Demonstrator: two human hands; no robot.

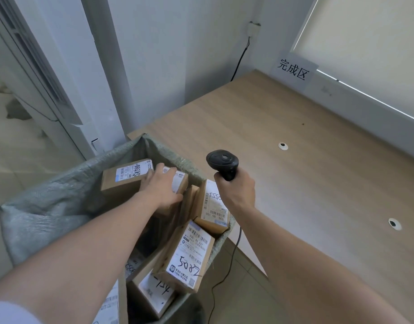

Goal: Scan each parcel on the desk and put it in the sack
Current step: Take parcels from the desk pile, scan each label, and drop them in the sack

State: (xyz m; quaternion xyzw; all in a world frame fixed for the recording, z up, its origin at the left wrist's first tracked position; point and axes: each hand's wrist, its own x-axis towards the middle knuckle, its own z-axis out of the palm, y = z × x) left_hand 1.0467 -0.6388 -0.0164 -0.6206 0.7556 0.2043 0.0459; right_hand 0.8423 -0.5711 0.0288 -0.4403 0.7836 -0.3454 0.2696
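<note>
The sack (49, 206), grey-green woven stuff with its mouth held wide, stands on the floor against the desk's left corner and serves as the landmark here. At its near end a box (154, 298) lies low with its label up, and leaning over it is a parcel marked 5082 (185, 256), tilted against the sack's right rim. Just beyond that, still at the right rim, another box (213, 204) stands slanted with its label facing up. These crowd the right side of the mouth; the left side of the sack shows bare fabric wall and a dark gap between boxes.

The left hand (161, 188) reaches into the middle of the sack, fingers spread flat over a parcel (180, 183) and thumb hooked at its near edge (whether it grips or only presses, I cannot tell). Touching that parcel on the far left lies one more box (126, 176), up near the sack's far rim.

To the right of the sack, above its right rim, the right hand (236, 188) is wrapped round the handle of a black scanner (222, 162), head pointing up; its cable (227, 272) hangs down by the desk edge to the floor.

Past the sack's right rim the desk (306, 171) stretches wooden and bare, with two grommets (283, 146). Beyond, a paper sign (293, 70) is on the wall.
</note>
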